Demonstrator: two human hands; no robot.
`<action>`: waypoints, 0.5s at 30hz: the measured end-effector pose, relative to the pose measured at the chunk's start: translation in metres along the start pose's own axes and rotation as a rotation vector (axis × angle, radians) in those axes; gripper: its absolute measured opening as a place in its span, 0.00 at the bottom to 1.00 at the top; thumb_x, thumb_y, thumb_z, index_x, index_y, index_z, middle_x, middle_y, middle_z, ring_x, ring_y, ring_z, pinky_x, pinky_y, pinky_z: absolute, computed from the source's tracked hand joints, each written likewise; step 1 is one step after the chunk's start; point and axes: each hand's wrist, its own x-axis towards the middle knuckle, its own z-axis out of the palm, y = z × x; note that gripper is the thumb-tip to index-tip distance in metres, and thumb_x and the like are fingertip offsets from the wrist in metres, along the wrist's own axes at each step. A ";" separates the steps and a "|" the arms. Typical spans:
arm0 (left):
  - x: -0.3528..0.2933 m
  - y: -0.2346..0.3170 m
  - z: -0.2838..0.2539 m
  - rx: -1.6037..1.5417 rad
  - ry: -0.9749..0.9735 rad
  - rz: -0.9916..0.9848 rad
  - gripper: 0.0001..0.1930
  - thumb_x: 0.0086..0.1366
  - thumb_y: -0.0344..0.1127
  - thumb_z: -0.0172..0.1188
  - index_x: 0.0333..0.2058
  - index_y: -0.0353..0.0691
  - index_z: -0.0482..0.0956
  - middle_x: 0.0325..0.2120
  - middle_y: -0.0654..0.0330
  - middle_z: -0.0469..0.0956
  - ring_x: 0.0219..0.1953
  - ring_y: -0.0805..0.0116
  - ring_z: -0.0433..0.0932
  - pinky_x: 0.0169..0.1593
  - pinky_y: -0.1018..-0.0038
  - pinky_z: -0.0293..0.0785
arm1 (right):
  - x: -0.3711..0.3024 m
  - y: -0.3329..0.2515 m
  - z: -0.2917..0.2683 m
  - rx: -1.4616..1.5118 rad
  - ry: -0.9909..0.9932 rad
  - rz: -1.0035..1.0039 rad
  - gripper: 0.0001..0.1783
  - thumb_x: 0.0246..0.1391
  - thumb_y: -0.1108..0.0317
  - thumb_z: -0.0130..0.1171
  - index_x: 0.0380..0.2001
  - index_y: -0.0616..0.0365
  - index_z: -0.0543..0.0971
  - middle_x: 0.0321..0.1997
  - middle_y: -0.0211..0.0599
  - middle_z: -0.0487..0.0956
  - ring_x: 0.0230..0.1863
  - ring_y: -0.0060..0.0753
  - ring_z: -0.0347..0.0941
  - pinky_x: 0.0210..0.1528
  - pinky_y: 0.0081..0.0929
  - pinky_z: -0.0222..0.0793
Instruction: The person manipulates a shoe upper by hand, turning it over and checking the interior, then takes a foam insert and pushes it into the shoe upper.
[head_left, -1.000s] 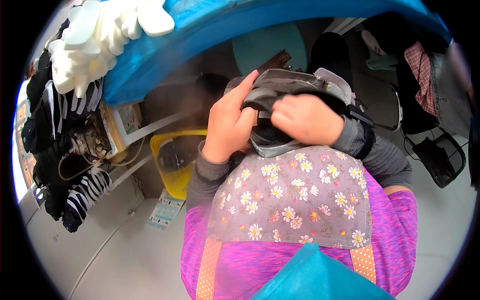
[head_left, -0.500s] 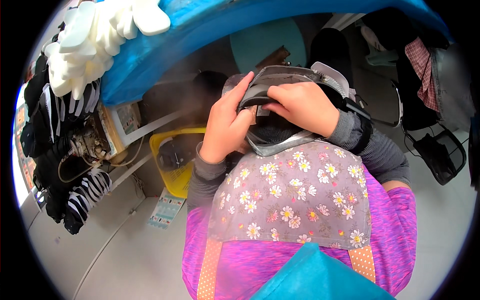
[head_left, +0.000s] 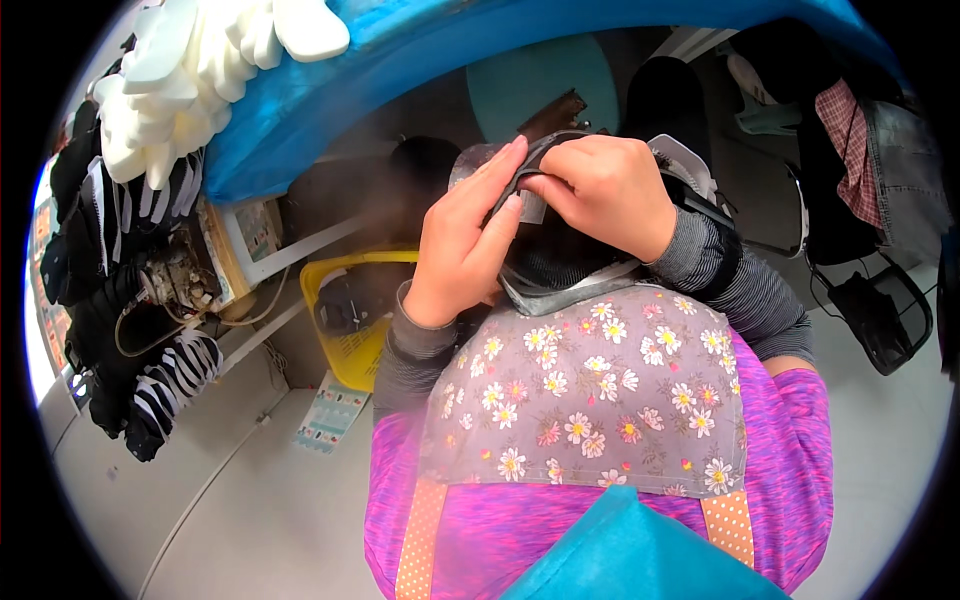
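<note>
Both hands are together above my lap, at a dark grey and black fabric piece point(head_left: 537, 158) whose exact kind I cannot make out. My left hand point(head_left: 458, 240) has its fingers stretched along the near left side of the piece, thumb pressing from below. The right hand point(head_left: 612, 195) pinches its upper edge between thumb and bent fingers. A small pale tag point(head_left: 532, 208) hangs just beneath the fingers. Below them, against my flowered apron point(head_left: 580, 400), rests an open holder with a grey rim point(head_left: 575, 292), with black finely striped material point(head_left: 560, 250) inside.
A yellow basket point(head_left: 345, 365) with dark items stands to the left. White foot-shaped pieces point(head_left: 180, 90) and black fabric pieces with white stripes point(head_left: 175, 395) are piled at far left. A blue cover point(head_left: 420, 60) spans the front. A black bag point(head_left: 880, 320) lies on the right.
My right hand has turned and folded the upper edge of the piece inward, so less of its grey inside shows. The left fingers have moved slightly right and stay against it.
</note>
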 end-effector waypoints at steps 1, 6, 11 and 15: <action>0.000 -0.001 0.001 0.006 0.005 0.000 0.26 0.67 0.27 0.46 0.63 0.28 0.69 0.58 0.47 0.75 0.59 0.63 0.75 0.63 0.72 0.66 | 0.000 0.001 0.000 0.011 0.002 0.027 0.10 0.45 0.65 0.71 0.23 0.56 0.80 0.21 0.36 0.78 0.24 0.41 0.77 0.26 0.34 0.72; -0.002 -0.005 0.003 -0.029 0.021 -0.014 0.24 0.69 0.27 0.46 0.62 0.28 0.69 0.59 0.47 0.75 0.58 0.63 0.75 0.62 0.72 0.66 | -0.001 0.002 -0.003 -0.044 -0.069 0.101 0.15 0.49 0.56 0.68 0.21 0.56 0.79 0.21 0.37 0.79 0.26 0.43 0.78 0.29 0.36 0.74; 0.000 -0.004 -0.003 -0.086 0.023 -0.065 0.22 0.68 0.29 0.52 0.59 0.31 0.73 0.57 0.44 0.76 0.59 0.52 0.76 0.62 0.67 0.68 | -0.006 0.005 -0.004 -0.056 -0.111 -0.085 0.14 0.49 0.58 0.68 0.24 0.56 0.78 0.25 0.35 0.78 0.29 0.41 0.77 0.33 0.34 0.74; -0.005 -0.004 -0.005 -0.077 0.017 -0.070 0.22 0.67 0.28 0.52 0.59 0.30 0.73 0.57 0.44 0.76 0.59 0.51 0.76 0.62 0.66 0.68 | -0.021 -0.003 -0.003 -0.063 -0.222 -0.114 0.09 0.53 0.64 0.63 0.25 0.55 0.75 0.25 0.34 0.76 0.30 0.38 0.77 0.33 0.32 0.74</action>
